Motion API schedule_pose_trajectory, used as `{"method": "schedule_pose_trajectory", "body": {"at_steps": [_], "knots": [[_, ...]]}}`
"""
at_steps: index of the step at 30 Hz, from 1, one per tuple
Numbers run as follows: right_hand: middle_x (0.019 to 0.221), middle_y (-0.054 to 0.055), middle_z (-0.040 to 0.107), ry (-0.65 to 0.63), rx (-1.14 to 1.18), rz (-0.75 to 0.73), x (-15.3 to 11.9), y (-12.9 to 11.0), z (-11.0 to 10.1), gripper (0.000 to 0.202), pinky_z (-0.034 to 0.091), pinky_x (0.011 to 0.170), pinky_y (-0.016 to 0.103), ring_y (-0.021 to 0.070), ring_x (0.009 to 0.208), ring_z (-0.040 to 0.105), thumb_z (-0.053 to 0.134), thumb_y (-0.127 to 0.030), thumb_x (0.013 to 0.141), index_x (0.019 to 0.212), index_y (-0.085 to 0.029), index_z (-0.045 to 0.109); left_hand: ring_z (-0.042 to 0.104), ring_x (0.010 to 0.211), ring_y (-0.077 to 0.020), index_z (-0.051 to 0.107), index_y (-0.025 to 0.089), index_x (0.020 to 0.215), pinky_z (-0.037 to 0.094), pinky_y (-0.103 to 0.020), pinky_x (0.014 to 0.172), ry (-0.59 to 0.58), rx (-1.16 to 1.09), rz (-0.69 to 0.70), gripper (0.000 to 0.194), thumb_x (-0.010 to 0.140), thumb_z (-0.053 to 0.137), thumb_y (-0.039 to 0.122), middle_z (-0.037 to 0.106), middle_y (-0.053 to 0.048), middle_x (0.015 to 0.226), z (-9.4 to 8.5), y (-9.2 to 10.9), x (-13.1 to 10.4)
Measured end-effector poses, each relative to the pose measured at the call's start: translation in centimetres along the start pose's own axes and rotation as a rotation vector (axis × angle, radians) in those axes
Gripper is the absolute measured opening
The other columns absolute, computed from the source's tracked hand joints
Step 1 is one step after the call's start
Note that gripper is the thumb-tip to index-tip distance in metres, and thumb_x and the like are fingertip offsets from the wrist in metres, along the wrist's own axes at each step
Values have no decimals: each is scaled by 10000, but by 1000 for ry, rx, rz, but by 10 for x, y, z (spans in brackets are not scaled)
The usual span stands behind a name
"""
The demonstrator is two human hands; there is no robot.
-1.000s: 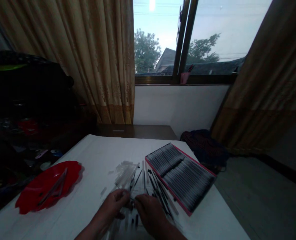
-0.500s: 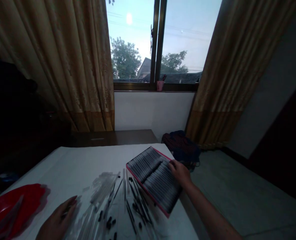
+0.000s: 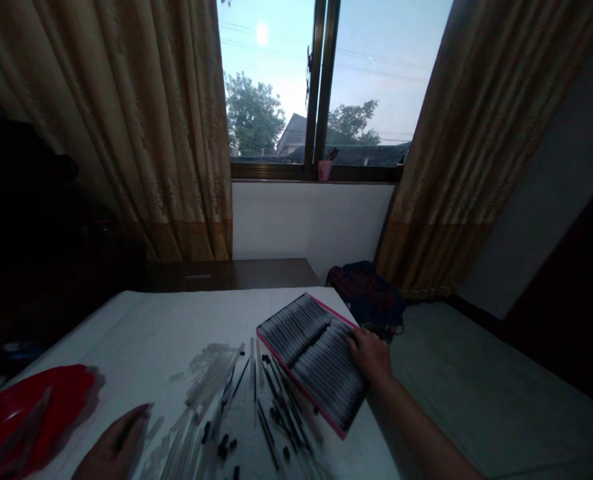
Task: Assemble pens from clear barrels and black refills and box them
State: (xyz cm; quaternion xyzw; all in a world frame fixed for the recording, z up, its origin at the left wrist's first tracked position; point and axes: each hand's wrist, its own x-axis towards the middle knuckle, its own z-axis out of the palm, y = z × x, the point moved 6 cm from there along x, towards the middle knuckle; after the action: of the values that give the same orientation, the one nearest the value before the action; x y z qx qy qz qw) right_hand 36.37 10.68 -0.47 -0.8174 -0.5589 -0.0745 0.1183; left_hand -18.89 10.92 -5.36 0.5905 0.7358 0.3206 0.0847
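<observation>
On the right edge of the pink-rimmed tray [image 3: 322, 411], the right grip [image 3: 371, 355] is being rested; whether anything is being clasped cannot be told, nor for the left grip [image 3: 112, 445], being held curled beside translucent tubes [image 3: 211, 380]. Near its right side, the white counter [image 3: 156, 327] is being occupied by the tray: if pushed outward, it could be tipped and its 2 ribbed rows [image 3: 292, 321] spilled. Loose, thin black rods [image 3: 265, 427] could be rolled away. Leftward, a wavy-rimmed red dish [image 3: 73, 393] is being seen.
</observation>
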Motion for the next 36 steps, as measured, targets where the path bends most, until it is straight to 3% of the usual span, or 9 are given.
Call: {"method": "schedule_pose_trajectory", "body": {"at_steps": [3,10,16,19,25,28,32,36], "knots": [[1033,93,657,-16,-19,-16,2,-1,2,228,370,743,319,231,960,591,458,-238,883,1010,-212,646,677,935,-257,691,269,958,553,-344,767,-80,-15,-21,451,745,394,534,735,-6,1004,-1,11,-6],[1021,90,681,-42,-22,-18,8,-5,9,236,393,700,311,231,913,629,460,-249,880,1003,-217,659,685,886,-227,694,274,892,538,-288,776,-15,-51,17,370,729,427,472,742,12,966,-8,21,-12],[1006,144,660,34,-5,-11,-3,-15,-3,299,400,725,347,268,901,611,374,-225,911,1020,-144,641,682,884,-223,684,250,930,537,-280,759,-38,-80,26,381,744,430,464,733,-14,986,-5,19,-12],[1037,122,642,60,41,-116,-12,-49,-10,271,388,782,316,240,950,580,393,-216,908,1036,-155,624,680,888,-211,678,260,927,533,-261,753,-38,-97,39,352,754,441,455,734,-5,972,-3,18,-13],[997,50,643,5,141,-517,-46,-167,-10,205,358,830,275,191,942,545,457,-240,900,983,-223,644,673,904,-215,671,242,950,529,-271,773,-54,-93,44,375,776,411,449,725,-21,989,-3,19,-15],[1006,42,650,-44,149,-671,-57,-215,-2,207,365,798,275,187,930,543,473,-218,895,1004,-241,647,668,923,-213,669,242,958,526,-267,773,-54,-90,50,371,787,404,436,719,-21,1002,-4,20,-15],[1052,64,638,-72,132,-776,-55,-252,11,234,371,805,299,207,972,530,476,-188,889,1060,-226,631,668,920,-209,668,249,958,526,-269,776,-52,-98,45,355,794,408,427,718,-13,999,-3,20,-16],[1067,85,620,-77,94,-844,-48,-270,22,212,353,867,340,221,999,507,483,-166,880,1014,-198,644,666,923,-209,665,235,975,523,-268,781,-78,-94,36,367,805,396,418,713,-23,1004,-2,20,-16]]}}
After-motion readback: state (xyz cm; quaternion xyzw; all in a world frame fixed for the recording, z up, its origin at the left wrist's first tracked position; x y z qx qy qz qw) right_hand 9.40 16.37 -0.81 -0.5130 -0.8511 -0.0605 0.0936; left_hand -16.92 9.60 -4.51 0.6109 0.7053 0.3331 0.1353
